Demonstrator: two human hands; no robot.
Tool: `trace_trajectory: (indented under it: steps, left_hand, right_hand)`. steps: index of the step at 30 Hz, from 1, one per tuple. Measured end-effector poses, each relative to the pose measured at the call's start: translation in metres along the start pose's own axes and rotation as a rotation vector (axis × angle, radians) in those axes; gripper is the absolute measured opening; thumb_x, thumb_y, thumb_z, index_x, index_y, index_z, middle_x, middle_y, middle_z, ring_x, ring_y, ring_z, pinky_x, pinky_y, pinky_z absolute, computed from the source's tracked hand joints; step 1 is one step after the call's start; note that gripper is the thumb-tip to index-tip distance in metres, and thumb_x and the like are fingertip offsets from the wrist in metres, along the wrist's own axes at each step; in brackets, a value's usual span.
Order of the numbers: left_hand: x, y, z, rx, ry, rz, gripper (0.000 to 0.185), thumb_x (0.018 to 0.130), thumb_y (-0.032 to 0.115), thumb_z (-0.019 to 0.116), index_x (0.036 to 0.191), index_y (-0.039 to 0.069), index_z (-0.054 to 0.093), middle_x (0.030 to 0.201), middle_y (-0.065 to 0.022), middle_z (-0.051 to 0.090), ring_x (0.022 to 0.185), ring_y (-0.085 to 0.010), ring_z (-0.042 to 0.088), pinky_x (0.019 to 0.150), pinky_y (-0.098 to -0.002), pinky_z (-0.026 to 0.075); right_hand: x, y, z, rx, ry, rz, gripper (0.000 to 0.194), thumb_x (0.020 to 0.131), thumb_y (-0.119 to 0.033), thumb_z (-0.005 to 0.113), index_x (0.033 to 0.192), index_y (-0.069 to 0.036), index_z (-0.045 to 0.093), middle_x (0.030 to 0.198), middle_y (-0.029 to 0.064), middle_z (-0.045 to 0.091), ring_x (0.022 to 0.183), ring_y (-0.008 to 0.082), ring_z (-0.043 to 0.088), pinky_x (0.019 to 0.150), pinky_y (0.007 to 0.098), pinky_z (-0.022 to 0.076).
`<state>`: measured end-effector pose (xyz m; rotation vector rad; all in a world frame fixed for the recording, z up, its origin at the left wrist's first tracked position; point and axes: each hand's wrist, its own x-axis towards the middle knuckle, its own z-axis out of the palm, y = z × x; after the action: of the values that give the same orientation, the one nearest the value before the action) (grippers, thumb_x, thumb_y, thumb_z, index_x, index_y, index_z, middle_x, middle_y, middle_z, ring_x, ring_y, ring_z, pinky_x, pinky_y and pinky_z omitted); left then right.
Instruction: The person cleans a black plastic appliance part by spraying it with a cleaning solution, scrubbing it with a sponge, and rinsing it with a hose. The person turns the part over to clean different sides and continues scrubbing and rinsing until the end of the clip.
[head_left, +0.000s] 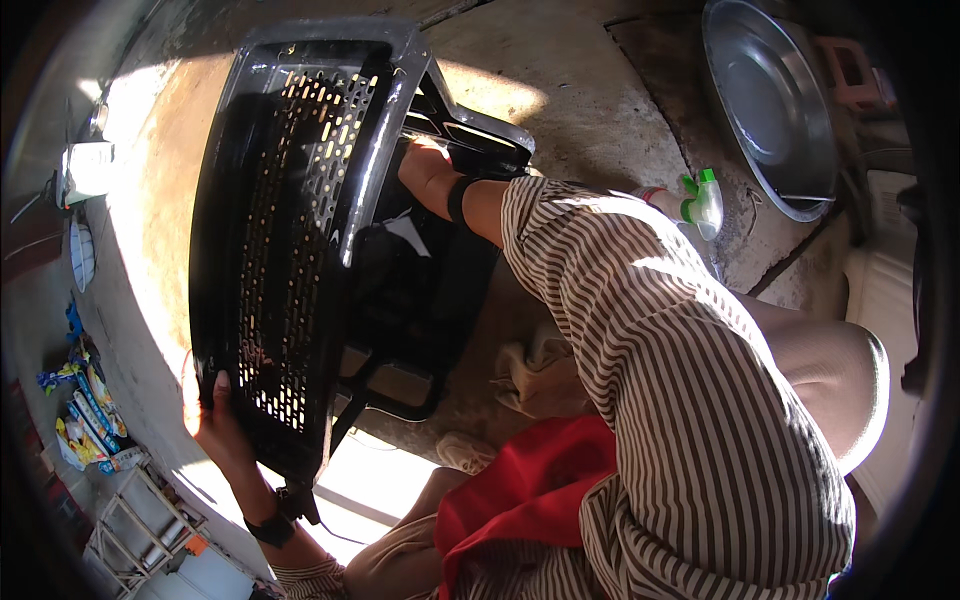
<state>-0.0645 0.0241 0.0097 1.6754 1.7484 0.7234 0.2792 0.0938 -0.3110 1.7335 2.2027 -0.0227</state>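
Observation:
A large black slotted panel (262, 225) with a raised rim stands tilted in front of me, part of a black piece with open frame-like parts (480, 124) on its right side. My left hand (214, 424) grips the panel's lower left edge, thumb on the front face, other fingers mostly hidden behind it. My right hand (426, 169) reaches into the piece beside the panel's right rim. Its fingertips are hidden, so whether it holds anything is unclear. A pale patch (409, 234) shows on the dark surface below that hand.
On the right are a spray bottle with a green head (705, 206), a large metal basin (772, 112) and a reddish stool (847, 71). A beige cloth (540, 375) lies near my foot. Colourful packets (90, 412), a metal rack (139, 525) and a white container (86, 172) stand on the left.

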Motion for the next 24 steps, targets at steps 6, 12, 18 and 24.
trace_trajectory:
  steps: [6, 12, 18, 24]
  left_hand:
    - [0.005, -0.012, -0.005, 0.055, -0.018, -0.011, 0.048, 0.098, 0.011, 0.064, 0.143, 0.000, 0.052, 0.131, -0.0095, 0.064, 0.115, -0.0195, 0.061, 0.102, -0.0325, 0.046]
    - [-0.001, 0.016, -0.001, 0.161, 0.029, -0.126, 0.049, 0.097, 0.013, 0.066, 0.142, 0.000, 0.053, 0.131, -0.0108, 0.064, 0.115, -0.0196, 0.060, 0.102, -0.0321, 0.046]
    - [-0.004, 0.003, -0.004, 0.012, 0.014, -0.054, 0.043, 0.096, 0.005, 0.064, 0.139, 0.000, 0.056, 0.125, -0.0106, 0.066, 0.111, -0.0184, 0.061, 0.101, -0.0317, 0.046]
    - [0.015, -0.020, -0.001, -0.165, -0.143, 0.061, 0.043, 0.096, 0.001, 0.060, 0.139, 0.001, 0.056, 0.124, -0.0097, 0.066, 0.111, -0.0181, 0.060, 0.102, -0.0324, 0.045]
  right_hand:
    - [-0.015, 0.006, 0.037, -0.207, 0.237, 0.139, 0.029, 0.076, -0.021, 0.076, 0.097, -0.001, 0.078, 0.094, 0.0155, 0.071, 0.086, 0.0286, 0.068, 0.064, 0.0419, 0.0564]
    - [0.054, 0.008, 0.016, 0.203, 0.398, 0.111, 0.022, 0.082, -0.016, 0.067, 0.096, -0.002, 0.077, 0.092, 0.0133, 0.071, 0.084, 0.0283, 0.067, 0.064, 0.0419, 0.0558]
    - [0.005, -0.006, 0.027, 0.052, 0.062, 0.053, 0.024, 0.084, -0.011, 0.062, 0.099, 0.001, 0.077, 0.103, 0.0193, 0.071, 0.092, 0.0326, 0.066, 0.072, 0.0427, 0.0542]
    - [-0.115, 0.030, 0.040, 0.373, 0.205, 0.197, 0.024, 0.084, -0.007, 0.060, 0.099, 0.003, 0.075, 0.095, 0.0209, 0.068, 0.088, 0.0350, 0.068, 0.066, 0.0424, 0.0559]
